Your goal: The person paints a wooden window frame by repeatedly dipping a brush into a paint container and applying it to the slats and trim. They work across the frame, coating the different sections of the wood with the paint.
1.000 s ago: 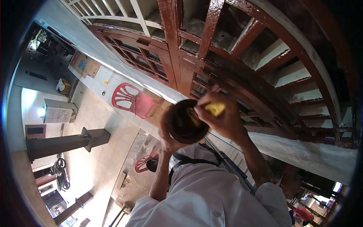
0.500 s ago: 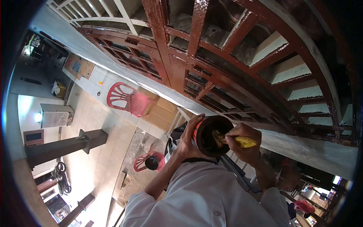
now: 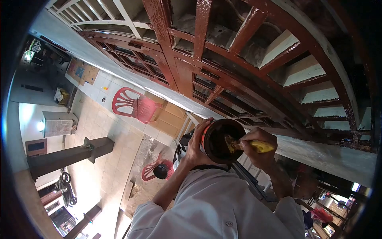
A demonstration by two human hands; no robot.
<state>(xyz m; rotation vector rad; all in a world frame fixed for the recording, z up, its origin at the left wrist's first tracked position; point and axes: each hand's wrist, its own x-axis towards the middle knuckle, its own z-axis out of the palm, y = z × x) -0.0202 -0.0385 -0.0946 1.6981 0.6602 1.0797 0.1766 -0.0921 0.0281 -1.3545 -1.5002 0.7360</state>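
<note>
My left hand (image 3: 195,145) is wrapped round the side of a paint can (image 3: 215,140), whose open mouth faces the camera and shows dark brown inside. A paintbrush (image 3: 260,146) with a yellow handle is gripped in my right hand (image 3: 258,153). Its bristle end lies inside the can, against the inner wall on the right. Above both hands stands a wooden frame (image 3: 185,75) with glossy red-brown paint and pale inner faces in its upper openings.
A red plastic chair (image 3: 147,109) stands on the floor far below, beside flattened cardboard (image 3: 171,121). Another red chair (image 3: 147,172) holds a dark bucket (image 3: 160,171). Ladder rails (image 3: 248,179) run down beside my body. A dark pillar (image 3: 71,156) is at the left.
The can, the brush and both hands have shifted very slightly against the background. The view of the wooden frame has moved a little to the left.
</note>
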